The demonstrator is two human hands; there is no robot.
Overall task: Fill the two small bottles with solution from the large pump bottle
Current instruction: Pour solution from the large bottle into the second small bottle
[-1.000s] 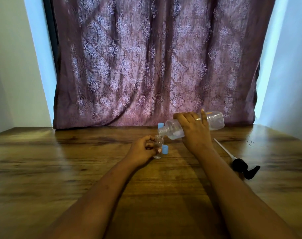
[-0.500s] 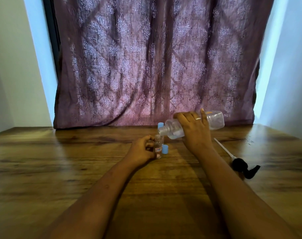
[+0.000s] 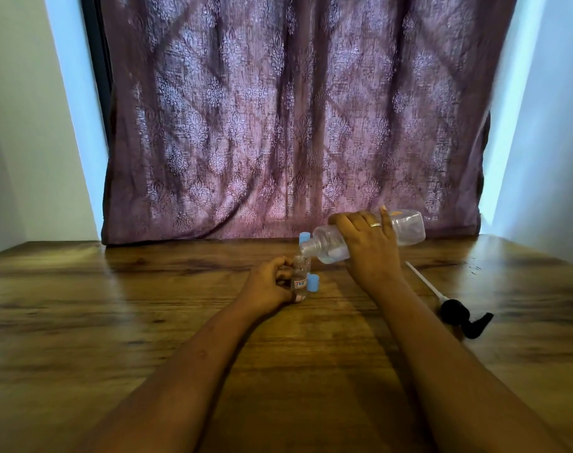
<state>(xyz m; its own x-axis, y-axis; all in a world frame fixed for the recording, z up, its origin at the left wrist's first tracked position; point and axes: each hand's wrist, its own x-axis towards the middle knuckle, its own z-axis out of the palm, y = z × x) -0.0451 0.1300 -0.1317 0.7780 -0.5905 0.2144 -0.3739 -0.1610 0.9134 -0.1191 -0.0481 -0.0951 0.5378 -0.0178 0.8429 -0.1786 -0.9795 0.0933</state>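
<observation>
My right hand (image 3: 370,246) grips the large clear bottle (image 3: 406,227), tipped almost flat with its open neck (image 3: 308,247) pointing left and down. The neck sits just over the mouth of a small clear bottle (image 3: 300,276) with a red-and-blue label, standing upright on the table. My left hand (image 3: 269,284) holds that small bottle from the left, fingers curled round it. A second small bottle (image 3: 309,263) peeks out right behind it, mostly hidden. A blue cap (image 3: 313,282) lies beside the small bottle; another blue cap (image 3: 304,237) shows behind the neck.
The black pump head (image 3: 465,317) with its white dip tube (image 3: 424,279) lies on the wooden table (image 3: 115,305) to the right of my right arm. A purple patterned curtain (image 3: 291,125) hangs at the table's far edge, between pale walls.
The small bottle in my left hand has come a little more upright under the large bottle's neck. Both hands have stayed in nearly the same place.
</observation>
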